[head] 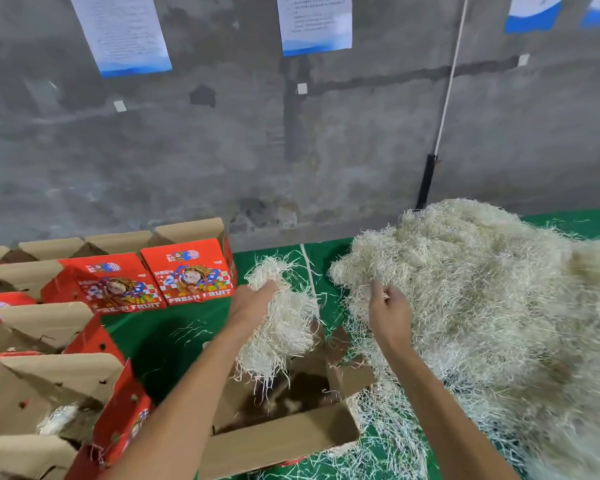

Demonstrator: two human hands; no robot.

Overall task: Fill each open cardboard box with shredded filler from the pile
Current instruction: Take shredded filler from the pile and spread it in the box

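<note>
Along the left edge, a row of open red cardboard boxes (94, 386) is seen, flaps raised, with a little pale filler visible in the nearest one. Further back, two red boxes printed "FRESH FRUIT" (191, 271) are stood side by side on the green surface (160, 337). Near the centre, a clump of shredded filler (281, 327) is gripped by the left hand (253, 303), whose fingers are curled into it, and strands are left hanging down over the open brown box (284, 434) directly below. That box is set at the near edge, just beside the pile, its inside mostly bare. To the right, thin strands at the pile's near edge are pinched by the right hand (388, 306), thumb and fingertips drawn together. The large pile of shredded filler (482, 306) is heaped over the right side of the surface, against the grey wall (222, 150). Loose strands are scattered around its base.
</note>
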